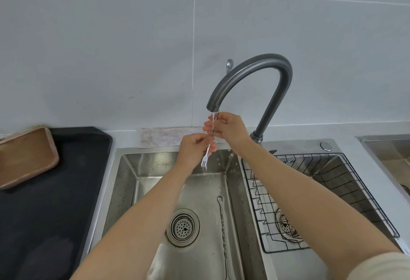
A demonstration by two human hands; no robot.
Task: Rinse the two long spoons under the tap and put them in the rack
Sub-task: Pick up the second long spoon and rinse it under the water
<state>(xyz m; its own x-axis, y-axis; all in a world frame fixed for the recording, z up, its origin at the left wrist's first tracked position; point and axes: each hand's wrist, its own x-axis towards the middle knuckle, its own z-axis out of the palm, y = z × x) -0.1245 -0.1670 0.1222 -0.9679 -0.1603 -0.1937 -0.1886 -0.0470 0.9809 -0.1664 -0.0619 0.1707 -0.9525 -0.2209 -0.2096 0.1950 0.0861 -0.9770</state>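
Observation:
A long thin metal spoon with a forked lower end hangs nearly upright under the grey tap, and water runs down it. My right hand grips its upper part just below the spout. My left hand pinches its stem lower down. A second long twisted-stem spoon lies flat on the floor of the left sink basin, right of the drain. The black wire rack sits in the right basin and holds nothing.
A black mat covers the counter on the left, with a wooden tray at its far end. A folded cloth lies behind the sink against the tiled wall. Another steel basin shows at the right edge.

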